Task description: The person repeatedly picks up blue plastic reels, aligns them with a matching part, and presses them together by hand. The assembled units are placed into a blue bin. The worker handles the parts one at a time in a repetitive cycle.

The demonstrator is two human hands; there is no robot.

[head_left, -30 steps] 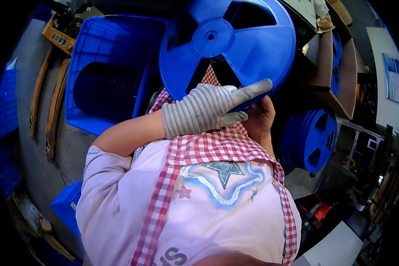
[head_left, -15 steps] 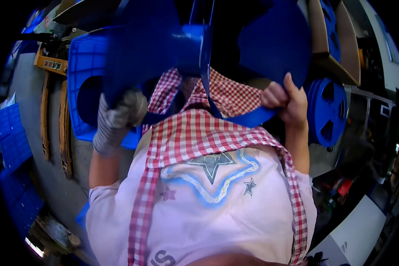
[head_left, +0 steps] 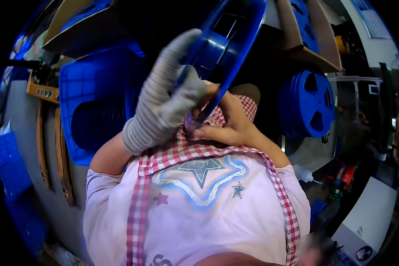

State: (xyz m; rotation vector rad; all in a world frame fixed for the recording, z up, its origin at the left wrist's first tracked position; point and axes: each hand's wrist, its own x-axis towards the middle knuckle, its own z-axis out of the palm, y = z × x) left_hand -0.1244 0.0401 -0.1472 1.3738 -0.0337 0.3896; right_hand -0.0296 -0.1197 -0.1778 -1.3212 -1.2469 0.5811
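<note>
**Two-flanged blue plastic reel (head_left: pixel 236 57) held on edge between a gloved and a bare hand**

The reel is in front of the wearer's chest, tilted with its upper part leaning right; its lower rim lies close to the red-and-white checked cloth apron (head_left: pixel 177 156). The left hand (head_left: pixel 164 95), in a grey striped knit glove, lies along the reel's left side, one finger extended upward and others bent; whether these close on the rim cannot be told. The right hand (head_left: pixel 232 117), bare, is closed around the lower rim, thumb near the bottom edge and fingertips reaching to the far side. At left, an open blue plastic crate (head_left: pixel 71 99) contains a row of dark round discs (head_left: pixel 99 124). At right, a stack of blue spoked reels (head_left: pixel 312 104) is below an open brown cardboard box (head_left: pixel 326 60). A white plastic squeeze bottle (head_left: pixel 303 174) is near the right upper arm.
</note>
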